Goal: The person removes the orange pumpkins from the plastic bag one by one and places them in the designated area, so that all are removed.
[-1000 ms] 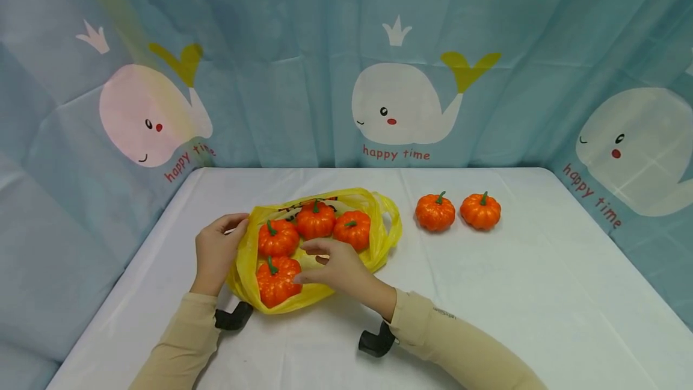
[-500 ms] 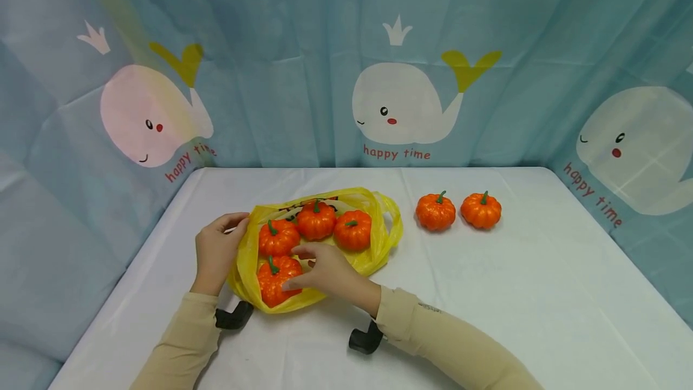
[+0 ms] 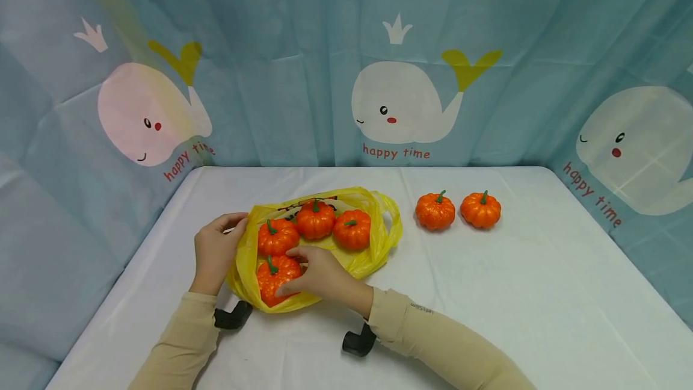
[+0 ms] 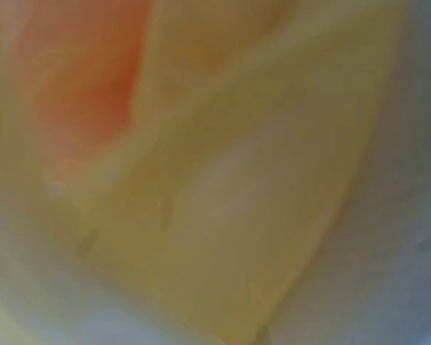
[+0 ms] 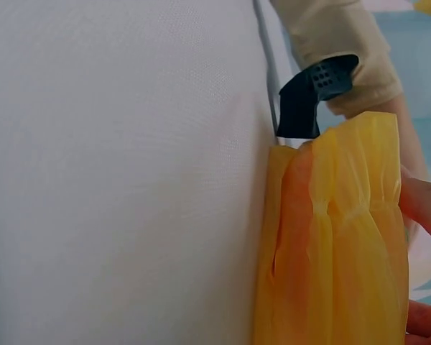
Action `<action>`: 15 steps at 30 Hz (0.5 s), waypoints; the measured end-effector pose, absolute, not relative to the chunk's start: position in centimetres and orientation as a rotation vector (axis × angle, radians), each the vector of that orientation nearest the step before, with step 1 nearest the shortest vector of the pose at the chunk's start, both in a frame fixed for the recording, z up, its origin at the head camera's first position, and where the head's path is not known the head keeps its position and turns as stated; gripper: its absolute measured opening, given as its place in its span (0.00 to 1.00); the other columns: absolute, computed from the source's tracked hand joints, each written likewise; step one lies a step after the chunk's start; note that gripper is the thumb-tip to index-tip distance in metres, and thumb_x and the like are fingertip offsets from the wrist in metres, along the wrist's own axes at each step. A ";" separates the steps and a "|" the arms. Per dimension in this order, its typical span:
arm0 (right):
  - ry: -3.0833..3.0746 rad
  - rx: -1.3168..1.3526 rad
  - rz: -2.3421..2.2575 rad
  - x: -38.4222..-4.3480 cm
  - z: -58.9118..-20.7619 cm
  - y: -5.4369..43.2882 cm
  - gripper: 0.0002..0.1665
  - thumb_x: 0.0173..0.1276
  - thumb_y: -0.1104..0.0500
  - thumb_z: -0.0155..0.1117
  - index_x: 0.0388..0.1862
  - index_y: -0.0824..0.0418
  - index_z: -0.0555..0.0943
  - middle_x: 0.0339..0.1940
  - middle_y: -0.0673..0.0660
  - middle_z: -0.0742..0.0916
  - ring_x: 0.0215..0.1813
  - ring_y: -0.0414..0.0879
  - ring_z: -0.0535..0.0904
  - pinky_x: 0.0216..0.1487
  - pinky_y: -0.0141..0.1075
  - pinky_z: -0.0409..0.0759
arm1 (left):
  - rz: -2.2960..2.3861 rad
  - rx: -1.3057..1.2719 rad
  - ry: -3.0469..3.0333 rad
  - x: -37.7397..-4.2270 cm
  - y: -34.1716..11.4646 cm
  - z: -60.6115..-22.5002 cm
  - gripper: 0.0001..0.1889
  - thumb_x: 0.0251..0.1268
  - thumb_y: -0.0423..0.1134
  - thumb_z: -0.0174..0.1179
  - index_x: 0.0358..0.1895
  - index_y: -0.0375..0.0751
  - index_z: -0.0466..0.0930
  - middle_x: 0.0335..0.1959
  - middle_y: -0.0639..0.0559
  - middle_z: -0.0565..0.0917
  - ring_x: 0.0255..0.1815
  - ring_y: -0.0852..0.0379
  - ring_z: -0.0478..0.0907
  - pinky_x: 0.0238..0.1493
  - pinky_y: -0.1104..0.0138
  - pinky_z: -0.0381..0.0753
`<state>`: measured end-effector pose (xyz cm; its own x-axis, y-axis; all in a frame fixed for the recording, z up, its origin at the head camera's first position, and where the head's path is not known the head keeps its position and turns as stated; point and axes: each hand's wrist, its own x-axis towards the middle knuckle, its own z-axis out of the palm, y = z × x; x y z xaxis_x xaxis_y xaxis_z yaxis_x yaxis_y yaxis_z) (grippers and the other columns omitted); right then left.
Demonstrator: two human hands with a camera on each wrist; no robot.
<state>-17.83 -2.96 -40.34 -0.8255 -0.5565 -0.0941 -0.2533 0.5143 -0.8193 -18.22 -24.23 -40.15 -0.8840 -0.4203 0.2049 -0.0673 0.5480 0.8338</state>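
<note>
A yellow plastic bag [image 3: 246,263] lies on its side with its mouth wide, several small orange pumpkins inside it. My left hand [image 3: 216,251] pinches the bag's left edge between thumb and fingers. At the front left of the bag sits a bumpy pumpkin [image 3: 271,284] with a green stem. My right hand [image 3: 322,272] reaches over the bag's front rim, thumb and fingers curled round this pumpkin's right side. Behind it are a second pumpkin [image 3: 278,237], a third pumpkin [image 3: 315,221] and, to the right, another pumpkin [image 3: 353,230]. The left wrist view is blurred yellow plastic [image 4: 273,180].
Two more pumpkins, a left one [image 3: 435,212] and a right one [image 3: 480,209], stand on the white tablecloth [image 3: 514,294] right of the bag. A blue curtain [image 3: 303,77] with whale prints hangs behind and at both sides. Black wrist mounts sit under both forearms.
My right hand has moved left and slightly down, from beside the front-left pumpkin to round its right side. The left hand, bag and pumpkins stay where they were.
</note>
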 end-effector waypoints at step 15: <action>2.444 -0.685 -1.142 -17.6 -40.4 -3.4 0.48 0.49 0.46 0.82 0.68 0.62 0.75 0.63 0.54 0.84 0.62 0.44 0.78 0.64 0.36 0.77 | -1.269 0.393 -2.406 -18.2 -24.1 -40.1 0.15 0.72 0.43 0.59 0.50 0.37 0.86 0.50 0.39 0.87 0.50 0.46 0.82 0.36 0.91 0.69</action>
<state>-17.58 -3.41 -40.36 -0.8190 -0.5627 -0.1123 -0.2747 0.5563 -0.7843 -18.18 -24.14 -40.13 -0.8845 -0.4175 0.2083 -0.0638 0.5506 0.8323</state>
